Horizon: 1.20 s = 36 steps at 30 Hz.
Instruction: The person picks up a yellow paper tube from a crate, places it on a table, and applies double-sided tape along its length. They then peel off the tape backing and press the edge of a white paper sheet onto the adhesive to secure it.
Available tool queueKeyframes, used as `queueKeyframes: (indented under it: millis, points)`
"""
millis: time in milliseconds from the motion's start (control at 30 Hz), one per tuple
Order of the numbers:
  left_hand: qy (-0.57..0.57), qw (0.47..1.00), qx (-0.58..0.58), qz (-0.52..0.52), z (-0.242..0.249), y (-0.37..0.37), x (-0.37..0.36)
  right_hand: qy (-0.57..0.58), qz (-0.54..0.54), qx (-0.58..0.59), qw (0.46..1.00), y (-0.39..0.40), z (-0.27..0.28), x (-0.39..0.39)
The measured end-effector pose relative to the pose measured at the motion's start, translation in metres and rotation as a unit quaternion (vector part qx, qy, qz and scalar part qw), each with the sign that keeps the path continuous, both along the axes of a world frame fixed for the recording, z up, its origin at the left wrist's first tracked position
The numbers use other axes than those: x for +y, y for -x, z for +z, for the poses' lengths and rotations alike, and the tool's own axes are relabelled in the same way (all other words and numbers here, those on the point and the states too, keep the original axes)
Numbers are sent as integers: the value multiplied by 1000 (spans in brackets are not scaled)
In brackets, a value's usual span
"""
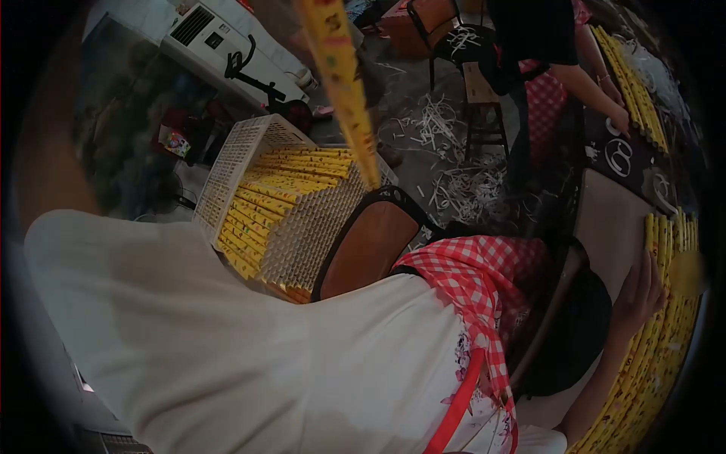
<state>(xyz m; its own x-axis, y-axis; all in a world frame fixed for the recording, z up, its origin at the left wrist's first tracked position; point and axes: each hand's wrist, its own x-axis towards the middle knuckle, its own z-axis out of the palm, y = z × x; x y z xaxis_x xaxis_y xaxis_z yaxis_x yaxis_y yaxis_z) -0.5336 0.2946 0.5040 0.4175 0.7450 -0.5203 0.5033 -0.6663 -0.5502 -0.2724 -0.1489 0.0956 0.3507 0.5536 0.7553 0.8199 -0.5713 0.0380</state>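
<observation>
My right hand reaches along the right side, its fingers stretched out and lying on a row of yellow printed tubes on the table. No tube is visibly gripped in it. A single yellow tube slants down from the top edge, close to the camera; what holds it is out of frame. My left hand does not show. Below that tube stands a pale plastic crate, packed with similar tubes whose hollow ends face the lower right. A blurred yellow patch beside my right hand cannot be made out.
A brown-backed chair stands against the crate. White strips litter the floor. At the upper right, a co-worker's hand is near more yellow tubes. A black rounded seat or bag lies by the table edge.
</observation>
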Motion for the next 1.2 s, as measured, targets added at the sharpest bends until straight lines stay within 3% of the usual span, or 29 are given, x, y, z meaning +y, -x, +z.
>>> queueKeyframes:
  millis: [133,300,467,633,733,833,867,967,1033,1100,1133,1200]
  points:
    - [-161,962,-202,-87,73,38,12,-16,0,-1,1000,5,6,0]
    - [-196,809,-510,-215,142,63,64,-67,-7,39,997,32,43,6]
    - [-17,648,-714,-264,172,11,159,-106,-95,4,990,67,83,-5]
    - [302,530,-736,-293,152,-127,231,-158,-249,-97,951,103,120,-18]
    - [553,479,-608,-307,112,-233,238,-130,-239,-2,962,120,134,-40]
    - [763,426,-390,-290,23,-324,197,-61,-267,94,957,149,121,-55]
    - [797,408,-342,-284,-9,-346,176,-26,-271,160,949,156,111,-60]
    - [859,314,-289,-284,-109,-372,66,17,-308,181,934,187,94,-67]
    - [928,297,-111,-193,-160,-407,32,56,-348,178,919,203,80,-71]
    - [920,302,-153,-199,-232,-454,21,46,-361,212,907,213,53,-89]
    - [920,319,-213,-84,-272,-471,3,34,-367,235,899,218,44,-97]
    - [952,294,-88,-1,-330,-463,-38,29,-354,247,902,227,37,-105]
